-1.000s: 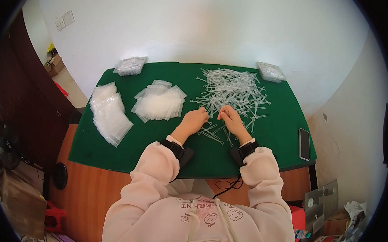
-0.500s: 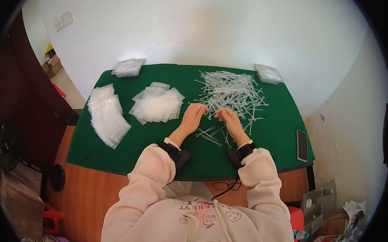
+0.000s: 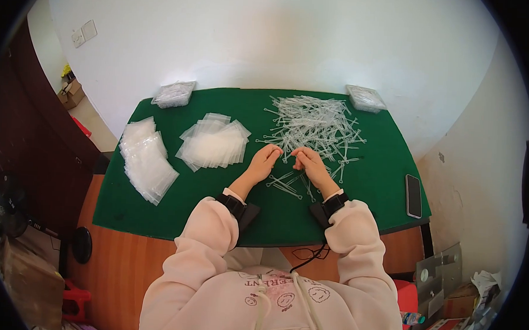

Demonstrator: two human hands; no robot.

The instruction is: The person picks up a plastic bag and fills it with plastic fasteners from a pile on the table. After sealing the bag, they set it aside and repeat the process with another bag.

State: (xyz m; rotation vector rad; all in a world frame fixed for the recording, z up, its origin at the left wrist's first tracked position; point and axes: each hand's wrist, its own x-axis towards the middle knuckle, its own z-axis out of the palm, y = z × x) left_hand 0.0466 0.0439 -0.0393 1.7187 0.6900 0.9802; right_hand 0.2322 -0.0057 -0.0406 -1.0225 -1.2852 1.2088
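Observation:
My left hand (image 3: 265,162) is pinched closed over the green table, at the near edge of a pile of clear plastic sticks with ringed ends (image 3: 313,123). Facing it across a small gap, my right hand (image 3: 310,165) has its thumb and fingers curled together. Anything between the fingers of either hand is too small to make out. A few loose plastic sticks (image 3: 285,185) lie just below and between my hands. Left of my left hand is a fanned stack of clear zip bags (image 3: 215,142).
A second spread of clear bags (image 3: 148,163) lies at the table's left. Filled clear boxes stand at the back left (image 3: 174,94) and back right (image 3: 366,99). A phone (image 3: 413,196) rests near the right edge of the green tabletop (image 3: 150,216). A wall borders the back.
Both hands stay almost in place; the right hand's fingers have shifted slightly left and curled a little more. The view has moved very slightly.

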